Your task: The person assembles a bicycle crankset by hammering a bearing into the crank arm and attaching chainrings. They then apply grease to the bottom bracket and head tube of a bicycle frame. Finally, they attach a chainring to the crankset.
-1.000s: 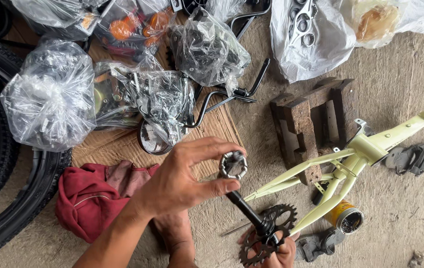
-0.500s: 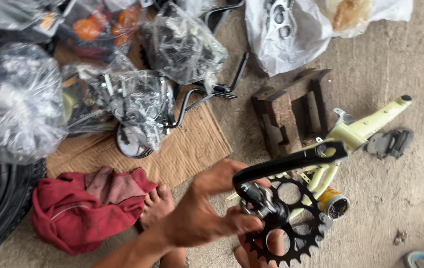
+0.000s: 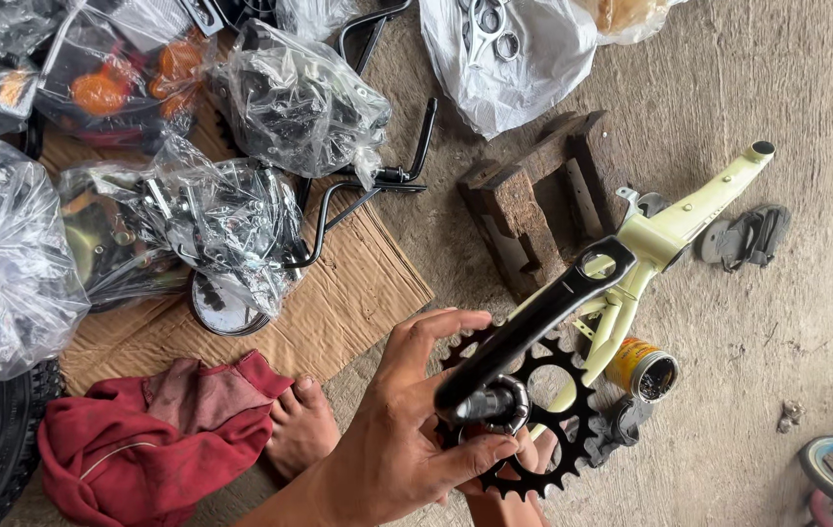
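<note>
1. The crank (image 3: pixel 534 322) is held at frame centre-bottom, its arm pointing to 2 o'clock, over the frame (image 3: pixel 675 229).
2. The can (image 3: pixel 643 369) lies at 3 o'clock of the crank, just beside the frame.
3. The wood block (image 3: pixel 534 200) sits at 12 o'clock.
4. The bags (image 3: pixel 202 220) rest on cardboard (image 3: pixel 358 293) at 10 o'clock.
5. The rag (image 3: pixel 153 439) lies at 9 o'clock, a foot (image 3: pixel 301 429) beside it.
</note>
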